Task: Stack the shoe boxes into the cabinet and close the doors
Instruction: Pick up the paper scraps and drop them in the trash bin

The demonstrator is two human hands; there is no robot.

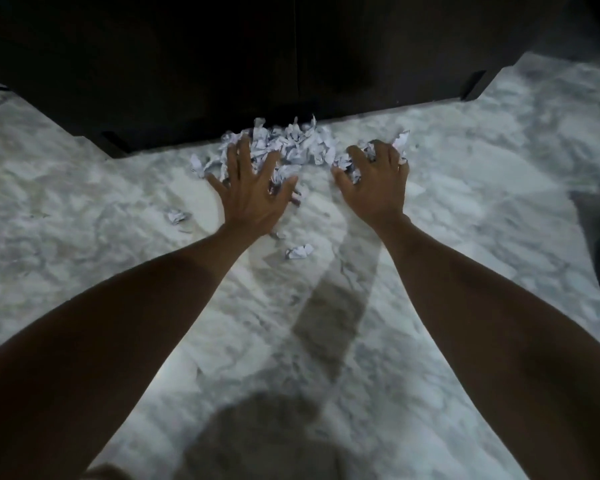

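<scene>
Nearest to where the person crouches, a rounded shadow (267, 434) lies across the pale marbled floor (84, 209), and two bare forearms reach forward over it, their own shadows crossing on the stone between them. A little farther out, two stray crumpled scraps of white paper sit on the floor: one (299, 251) between the wrists, another (177, 215) off to the left of the left wrist. Beyond those, the left hand (252, 188) is spread flat with its fingers fanned wide, palm down, pressing on the near edge of a heap of crumpled paper scraps (291, 143); it grips nothing, only rests on the pile. The right hand (374, 178) sits at the right end of the same heap with its fingers curled downward into the scraps, some paper poking up between and beside them, though I cannot tell if it truly has a handful closed in. The heap lies right against the foot of a dark cabinet (257, 64), which fills the far side of the view; a thin vertical seam runs down its front, and its doors look closed. No shoe boxes can be seen from here, so I cannot tell where they are.
</scene>
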